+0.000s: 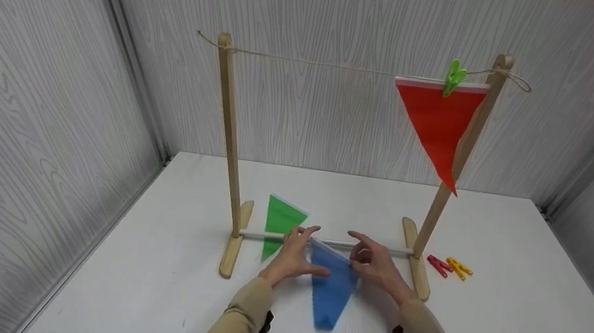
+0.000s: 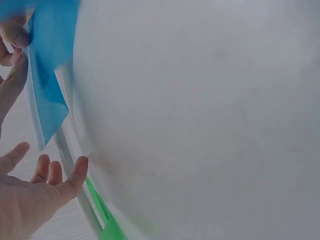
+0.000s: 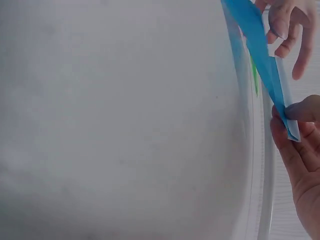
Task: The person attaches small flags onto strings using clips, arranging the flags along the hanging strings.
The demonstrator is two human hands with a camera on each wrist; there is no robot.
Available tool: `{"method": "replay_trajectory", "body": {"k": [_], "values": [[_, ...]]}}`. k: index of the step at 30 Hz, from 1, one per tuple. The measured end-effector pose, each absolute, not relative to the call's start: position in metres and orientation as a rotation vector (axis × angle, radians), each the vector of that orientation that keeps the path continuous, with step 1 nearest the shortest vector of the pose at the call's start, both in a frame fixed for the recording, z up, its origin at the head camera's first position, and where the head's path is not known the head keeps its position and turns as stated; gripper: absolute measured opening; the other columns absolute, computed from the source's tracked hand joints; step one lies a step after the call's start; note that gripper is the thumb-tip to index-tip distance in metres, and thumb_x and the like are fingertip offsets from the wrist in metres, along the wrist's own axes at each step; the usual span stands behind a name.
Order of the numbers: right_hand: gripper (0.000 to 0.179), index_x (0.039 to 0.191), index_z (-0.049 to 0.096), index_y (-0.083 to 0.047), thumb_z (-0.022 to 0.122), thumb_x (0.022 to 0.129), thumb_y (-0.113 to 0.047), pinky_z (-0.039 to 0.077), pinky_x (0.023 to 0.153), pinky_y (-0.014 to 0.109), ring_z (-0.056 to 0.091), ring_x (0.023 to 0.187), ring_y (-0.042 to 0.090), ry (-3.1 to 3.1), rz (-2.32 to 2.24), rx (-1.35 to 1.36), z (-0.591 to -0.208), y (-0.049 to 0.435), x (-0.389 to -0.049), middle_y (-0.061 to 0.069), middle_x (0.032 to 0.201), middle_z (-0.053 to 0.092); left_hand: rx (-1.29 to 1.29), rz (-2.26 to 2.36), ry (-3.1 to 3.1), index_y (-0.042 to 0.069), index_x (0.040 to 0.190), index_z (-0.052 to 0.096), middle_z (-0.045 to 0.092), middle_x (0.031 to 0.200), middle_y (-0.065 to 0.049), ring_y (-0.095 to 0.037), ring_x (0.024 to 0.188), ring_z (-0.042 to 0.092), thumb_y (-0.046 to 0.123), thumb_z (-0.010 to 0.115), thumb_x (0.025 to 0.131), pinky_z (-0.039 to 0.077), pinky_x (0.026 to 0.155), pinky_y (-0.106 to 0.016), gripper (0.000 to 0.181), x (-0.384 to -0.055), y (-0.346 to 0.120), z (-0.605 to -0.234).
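Note:
A blue pennant (image 1: 331, 288) with a white top band hangs in front of me, its point low over the table. My right hand (image 1: 378, 263) pinches the band at the pennant's right corner; in the right wrist view the thumb (image 3: 302, 110) lies on the white strip (image 3: 285, 90). Near the opposite corner is my left hand (image 1: 293, 257), its fingers spread and holding nothing. The left wrist view shows a gap between that hand (image 2: 35, 195) and the blue cloth (image 2: 47, 100). Behind the left hand lies a green pennant (image 1: 280, 220), partly covered by it.
A wooden stand has a left post (image 1: 230, 132), a right post (image 1: 438, 214) and a low white rod (image 1: 393, 250). A string (image 1: 308, 62) spans the top. On it a green clothespin (image 1: 454, 78) holds a red pennant (image 1: 440, 121). Red (image 1: 439, 265) and yellow clothespins (image 1: 460, 268) lie at right.

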State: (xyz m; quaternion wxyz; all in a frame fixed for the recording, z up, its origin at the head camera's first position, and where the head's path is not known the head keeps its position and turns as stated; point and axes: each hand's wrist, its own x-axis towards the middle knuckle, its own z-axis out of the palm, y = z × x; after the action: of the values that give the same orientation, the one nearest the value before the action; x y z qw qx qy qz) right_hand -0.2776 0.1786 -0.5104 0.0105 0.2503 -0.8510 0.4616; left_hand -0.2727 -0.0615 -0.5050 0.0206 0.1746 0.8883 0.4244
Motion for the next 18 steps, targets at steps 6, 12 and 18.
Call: {"method": "replay_trajectory", "body": {"k": [6,12,18], "values": [[0.062,0.145,0.049,-0.003,0.064,0.087,0.011,0.06,0.092,0.042,0.07,0.087,0.024,-2.529,1.499,0.745,-0.512,0.1777,-0.2822,0.015,0.103,0.067,0.516,1.559,2.61,0.008,0.158,0.027,0.04,0.15,-0.026,-0.042,0.138,0.045,0.041,0.087,0.078,0.044,0.11,-0.059,0.105,-0.2756,-0.0645,-0.5082],[0.058,0.142,0.052,0.0,0.065,0.086,0.013,0.061,0.089,0.042,0.072,0.087,0.028,-2.434,1.482,0.752,-0.5102,0.1763,-0.2834,0.017,0.102,0.07,0.379,1.841,2.455,0.006,0.147,0.045,0.064,0.132,-0.024,-0.034,0.12,0.063,0.025,0.08,0.087,0.053,0.102,-0.049,0.072,-0.2786,-0.0613,-0.5087],[0.057,0.139,0.055,-0.001,0.065,0.085,0.014,0.06,0.086,0.025,0.071,0.089,0.025,-2.372,1.517,0.688,-0.5083,0.1753,-0.2848,0.016,0.1,0.072,0.285,2.039,2.296,0.0,0.124,0.067,0.073,0.116,-0.018,-0.017,0.099,0.068,0.012,0.076,0.089,0.056,0.089,-0.03,0.038,-0.2799,-0.0604,-0.507]]}}
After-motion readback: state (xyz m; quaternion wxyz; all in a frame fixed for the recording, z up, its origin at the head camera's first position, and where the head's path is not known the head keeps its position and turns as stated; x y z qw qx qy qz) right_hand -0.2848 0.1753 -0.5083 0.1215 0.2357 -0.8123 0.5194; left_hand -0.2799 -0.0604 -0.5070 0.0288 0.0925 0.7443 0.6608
